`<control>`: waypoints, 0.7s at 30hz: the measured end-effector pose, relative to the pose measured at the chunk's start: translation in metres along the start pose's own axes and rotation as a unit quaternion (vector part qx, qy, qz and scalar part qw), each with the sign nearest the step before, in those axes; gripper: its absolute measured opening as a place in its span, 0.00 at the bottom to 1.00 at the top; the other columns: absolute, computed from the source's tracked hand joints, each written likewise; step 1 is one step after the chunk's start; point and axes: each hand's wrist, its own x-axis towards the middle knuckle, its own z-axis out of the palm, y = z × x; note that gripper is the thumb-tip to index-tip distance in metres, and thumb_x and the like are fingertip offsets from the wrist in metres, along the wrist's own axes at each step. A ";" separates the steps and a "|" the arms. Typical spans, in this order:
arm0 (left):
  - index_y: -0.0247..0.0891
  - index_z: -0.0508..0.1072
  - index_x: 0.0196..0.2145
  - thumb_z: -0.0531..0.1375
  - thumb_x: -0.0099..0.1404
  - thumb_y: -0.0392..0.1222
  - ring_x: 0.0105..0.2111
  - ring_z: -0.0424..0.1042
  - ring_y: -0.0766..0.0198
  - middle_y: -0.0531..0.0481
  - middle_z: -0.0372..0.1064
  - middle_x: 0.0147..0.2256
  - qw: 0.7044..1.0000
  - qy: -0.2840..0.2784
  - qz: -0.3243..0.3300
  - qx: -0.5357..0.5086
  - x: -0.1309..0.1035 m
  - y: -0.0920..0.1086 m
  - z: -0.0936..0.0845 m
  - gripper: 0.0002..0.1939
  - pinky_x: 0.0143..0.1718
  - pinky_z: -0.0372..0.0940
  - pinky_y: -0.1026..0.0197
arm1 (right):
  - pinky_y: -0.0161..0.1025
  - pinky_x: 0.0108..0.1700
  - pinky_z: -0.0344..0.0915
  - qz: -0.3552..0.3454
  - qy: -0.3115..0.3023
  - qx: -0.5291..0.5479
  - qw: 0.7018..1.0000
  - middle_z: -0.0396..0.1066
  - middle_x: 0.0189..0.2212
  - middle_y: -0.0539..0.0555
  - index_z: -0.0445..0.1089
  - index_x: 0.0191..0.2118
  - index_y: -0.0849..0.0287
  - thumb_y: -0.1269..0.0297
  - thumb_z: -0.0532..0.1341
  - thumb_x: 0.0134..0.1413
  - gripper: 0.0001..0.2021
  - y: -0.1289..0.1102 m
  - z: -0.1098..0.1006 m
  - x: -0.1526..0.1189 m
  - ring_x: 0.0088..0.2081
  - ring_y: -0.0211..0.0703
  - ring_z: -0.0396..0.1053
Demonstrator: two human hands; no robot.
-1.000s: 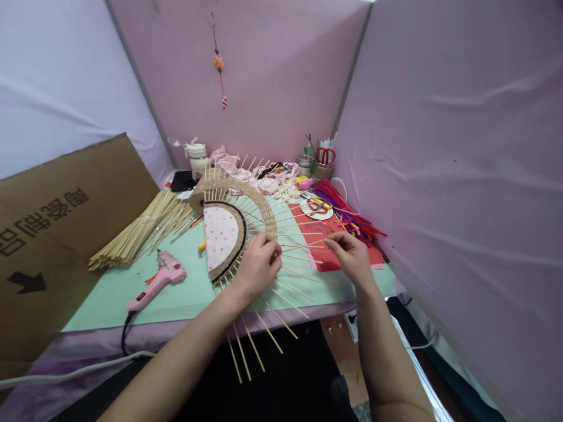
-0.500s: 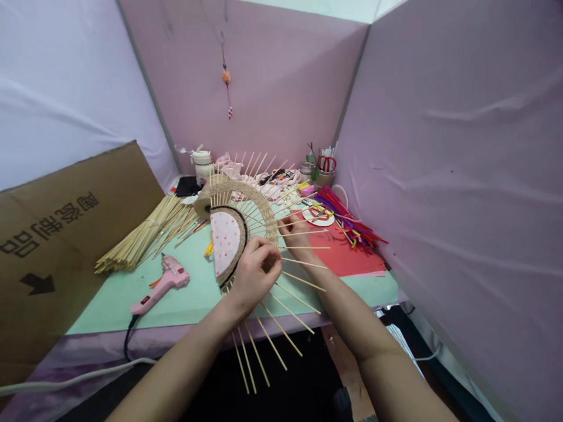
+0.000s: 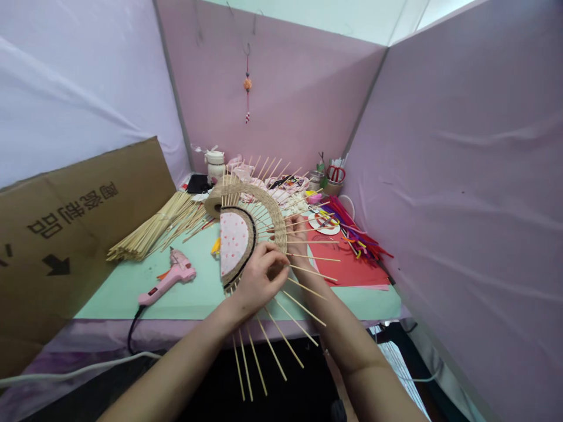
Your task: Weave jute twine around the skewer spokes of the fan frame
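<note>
A half-round piece made of thin bamboo sticks [image 3: 311,313] fans out in front of me. At its core is a pink dotted fabric half-disc [image 3: 233,241] with a brown border and a black trim line. A woven jute ribbon [image 3: 278,212] curves through the sticks as an outer arc. My left hand [image 3: 263,275] is closed in a pinch at the lower end of this arc, over the sticks. On the far side, my right hand [image 3: 298,234] grips the ribbon's outer edge, its fingers partly hidden behind ribbon and sticks.
Left on the green table lie a pink glue gun [image 3: 169,280] and a bundle of sticks [image 3: 149,228] beside a cardboard sheet [image 3: 83,234]. A ribbon roll [image 3: 213,202] stands behind. To the right are red paper [image 3: 352,266], pipe cleaners [image 3: 352,220] and red-handled scissors [image 3: 336,173].
The view has shifted, so everything sits slightly further right in the picture. My right hand's fingers have come in against the ribbon's edge; the left hand keeps its pinch.
</note>
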 end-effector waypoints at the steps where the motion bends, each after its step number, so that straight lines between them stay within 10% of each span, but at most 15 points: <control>1: 0.39 0.70 0.38 0.58 0.62 0.32 0.39 0.66 0.63 0.48 0.62 0.39 1.000 -0.001 -0.001 -0.002 0.000 0.000 -0.001 0.07 0.41 0.65 0.60 | 0.33 0.24 0.55 0.007 0.006 0.025 1.000 0.60 0.21 0.42 0.54 0.35 0.52 0.51 0.58 0.56 0.14 -0.001 0.002 -0.001 0.20 0.34 0.57; 13: 0.41 0.62 0.53 0.56 0.63 0.36 0.51 0.65 0.56 0.45 0.67 0.48 0.990 0.081 -0.090 0.075 0.008 -0.006 -0.007 0.20 0.55 0.58 0.48 | 0.35 0.32 0.60 -0.090 0.039 -0.040 0.994 0.60 0.28 0.46 0.60 0.33 0.55 0.51 0.58 0.56 0.13 -0.009 0.009 0.001 0.27 0.36 0.59; 21: 0.40 0.63 0.48 0.57 0.61 0.36 0.47 0.67 0.59 0.46 0.66 0.45 0.987 0.071 -0.141 -0.014 0.017 -0.009 -0.007 0.16 0.53 0.60 0.52 | 0.34 0.28 0.57 -0.037 -0.003 -0.030 0.999 0.58 0.25 0.45 0.57 0.32 0.55 0.53 0.60 0.52 0.13 -0.009 0.009 0.005 0.26 0.35 0.57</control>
